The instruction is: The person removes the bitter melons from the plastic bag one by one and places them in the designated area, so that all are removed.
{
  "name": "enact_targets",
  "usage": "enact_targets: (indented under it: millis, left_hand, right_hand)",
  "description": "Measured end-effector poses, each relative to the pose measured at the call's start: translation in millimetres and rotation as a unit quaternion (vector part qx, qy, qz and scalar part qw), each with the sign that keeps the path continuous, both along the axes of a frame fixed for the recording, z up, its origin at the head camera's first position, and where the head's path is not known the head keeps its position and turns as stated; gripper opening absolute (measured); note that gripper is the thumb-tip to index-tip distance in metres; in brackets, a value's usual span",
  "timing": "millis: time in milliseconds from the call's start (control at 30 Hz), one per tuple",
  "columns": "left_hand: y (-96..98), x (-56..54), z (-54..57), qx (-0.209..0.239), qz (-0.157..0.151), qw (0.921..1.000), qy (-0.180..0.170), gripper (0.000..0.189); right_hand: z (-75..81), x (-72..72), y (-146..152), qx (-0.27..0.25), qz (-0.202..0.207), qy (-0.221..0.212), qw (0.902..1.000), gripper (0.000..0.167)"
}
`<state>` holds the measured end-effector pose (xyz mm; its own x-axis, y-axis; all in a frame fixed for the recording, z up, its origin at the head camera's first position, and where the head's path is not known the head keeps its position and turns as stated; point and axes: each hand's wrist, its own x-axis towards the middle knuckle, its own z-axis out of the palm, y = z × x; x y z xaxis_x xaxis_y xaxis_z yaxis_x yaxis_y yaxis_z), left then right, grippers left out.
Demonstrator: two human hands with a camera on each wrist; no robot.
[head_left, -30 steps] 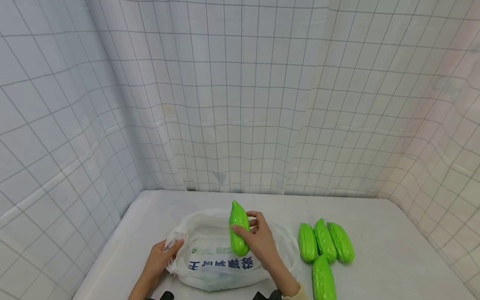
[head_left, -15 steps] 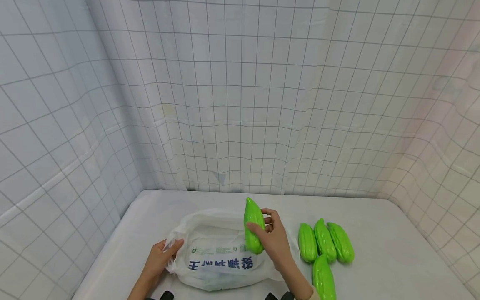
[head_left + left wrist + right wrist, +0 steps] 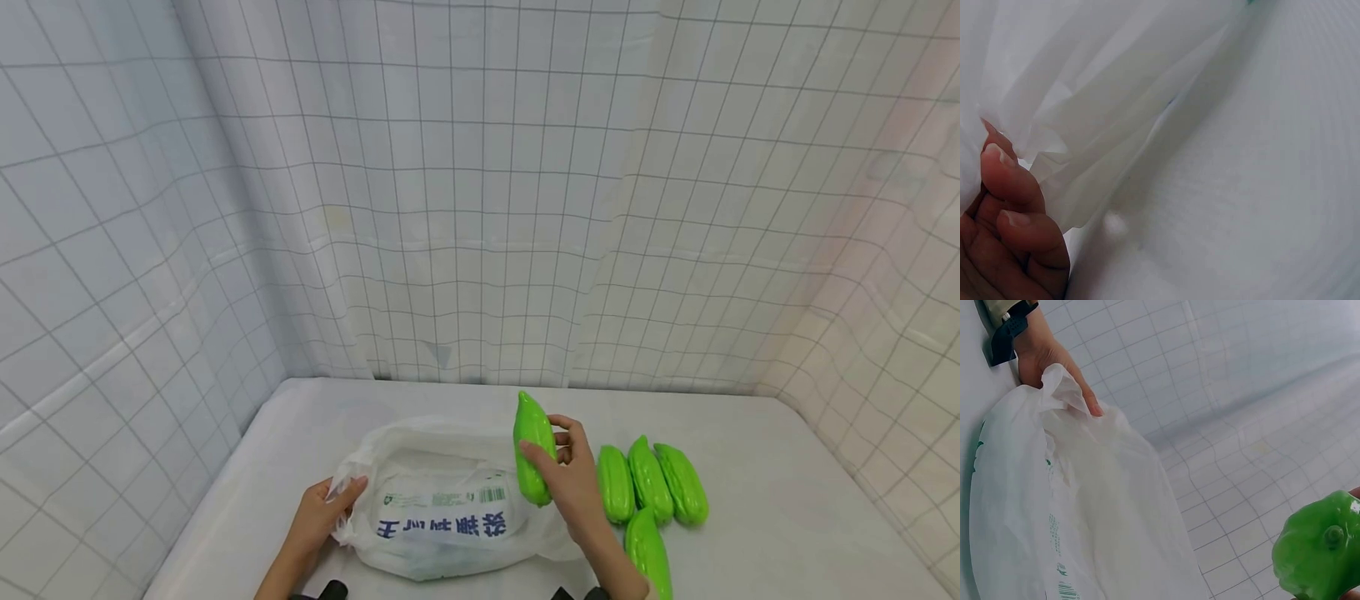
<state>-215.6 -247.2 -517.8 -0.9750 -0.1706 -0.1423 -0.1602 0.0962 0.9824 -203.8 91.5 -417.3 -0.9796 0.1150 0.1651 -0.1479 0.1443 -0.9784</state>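
Observation:
My left hand pinches the left rim of a white plastic bag lying with its mouth spread on the table. In the left wrist view the fingers curl at the bag's thin folds. My right hand grips a glossy green bitter melon, thumb in front, tip pointing up, above the bag's right side. The right wrist view shows the melon's lumpy stem end at the lower right, and the bag with its mouth gaping.
Several more green bitter melons lie grouped on the white table, right of the bag. One lies nearer the front, partly behind the right forearm. White gridded curtains stand around the back and sides.
My right hand has moved right with the bitter melon, from over the bag's middle to over its right side, uncovering more print. The left hand and bag's left rim stay put.

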Motion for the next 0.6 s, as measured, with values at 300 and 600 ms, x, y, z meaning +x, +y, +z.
enact_targets:
  millis: [300, 600]
  left_hand:
    - [0.8, -1.6, 1.3, -0.015, -0.001, 0.9999, 0.002, 0.035]
    - [0.8, 0.0, 1.1, -0.008, 0.004, 1.0, 0.003, 0.036]
  right_hand:
    - [-4.1, -0.2, 11, -0.009, -0.021, 0.002, 0.9997, 0.052]
    - [-3.3, 3.5, 31, 0.005, -0.048, -0.015, 0.9987, 0.051]
